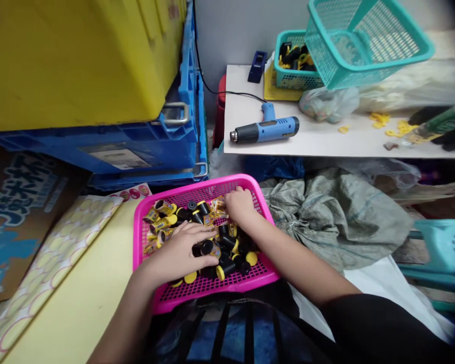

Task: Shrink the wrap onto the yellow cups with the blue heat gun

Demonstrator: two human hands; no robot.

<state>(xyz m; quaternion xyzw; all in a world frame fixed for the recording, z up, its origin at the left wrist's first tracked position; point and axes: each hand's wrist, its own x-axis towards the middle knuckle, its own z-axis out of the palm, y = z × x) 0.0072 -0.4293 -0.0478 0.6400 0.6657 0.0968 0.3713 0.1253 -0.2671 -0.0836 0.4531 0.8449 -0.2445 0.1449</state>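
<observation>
On my lap sits a pink mesh basket (263, 202) filled with small black cylinders with yellow caps, some wrapped in printed film. My left hand (174, 253) reaches over its middle, thumb and fingers curled round one small black cylinder (208, 247) that has printed film on its side. At the far right corner of the basket my right hand (240, 206) is closed, its fingertips pointing down and hidden. Beside those fingers lie crinkled pieces of clear, yellow-printed film (214, 211). Wrapped cylinders (165, 222) gather on the basket's left side.
A blue heat gun (267, 130) lies on the white table (318, 144), near a tape dispenser (257, 66) and teal baskets (371, 50). Blue crates (144, 151) under a yellow bin (72, 60) rise at left. A grey sack (337, 217) slumps at right.
</observation>
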